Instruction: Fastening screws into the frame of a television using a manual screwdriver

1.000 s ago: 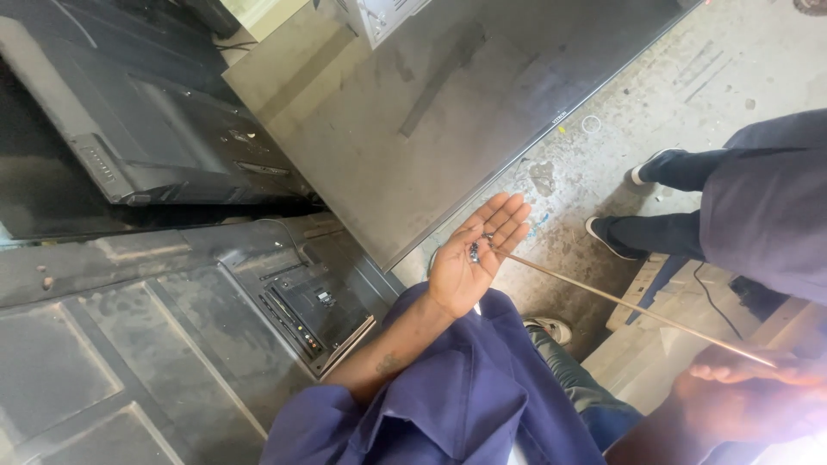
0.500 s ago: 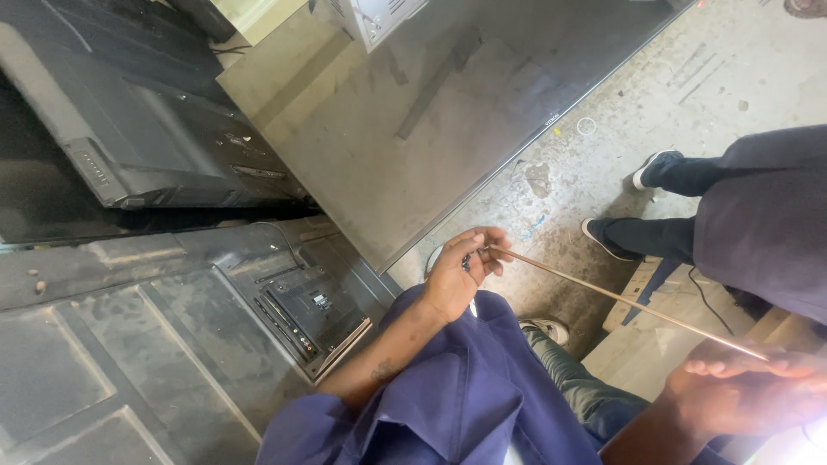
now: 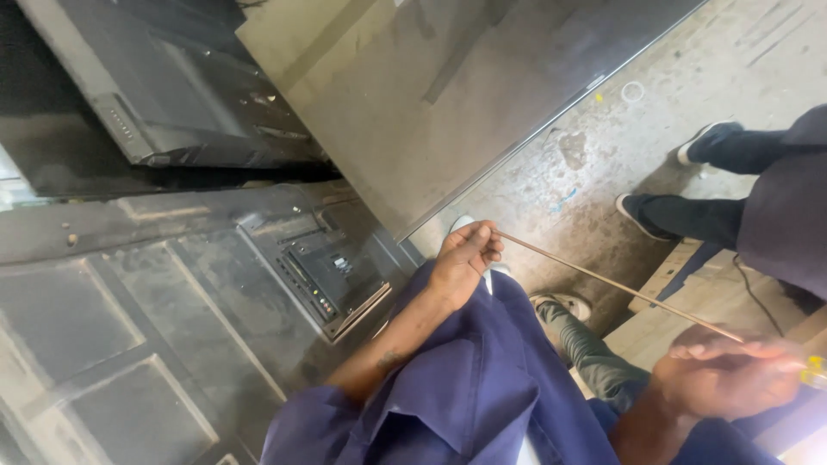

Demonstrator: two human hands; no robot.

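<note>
The left hand (image 3: pixel 466 257) is curled into a loose fist, fingers folded in over the palm, and the tip of a long thin metal rod (image 3: pixel 616 282) meets it at the knuckles; whether anything small lies inside the closed fingers cannot be told. The right hand (image 3: pixel 728 376) grips the other end of that rod near a yellow handle part (image 3: pixel 813 370), fingers wrapped round it, so the shaft runs as a straight slanted line between the two hands, the far hand apparently steadying or guiding the tip. Both arms wear loose blue work sleeves (image 3: pixel 482 387). Just left of the fisted hand lies a large dark grey flat-screen back panel (image 3: pixel 129 310), face down, with a black rectangular circuit housing (image 3: pixel 332 274) close to the wrist. Beyond it a big pale grey sheet (image 3: pixel 448 95) rests flat, and a second dark screen casing (image 3: pixel 172 95) sits at the upper left. On the concrete floor (image 3: pixel 603 164) to the right stands another person in dark trousers and white-soled shoes (image 3: pixel 642 215), well apart from the rod.
</note>
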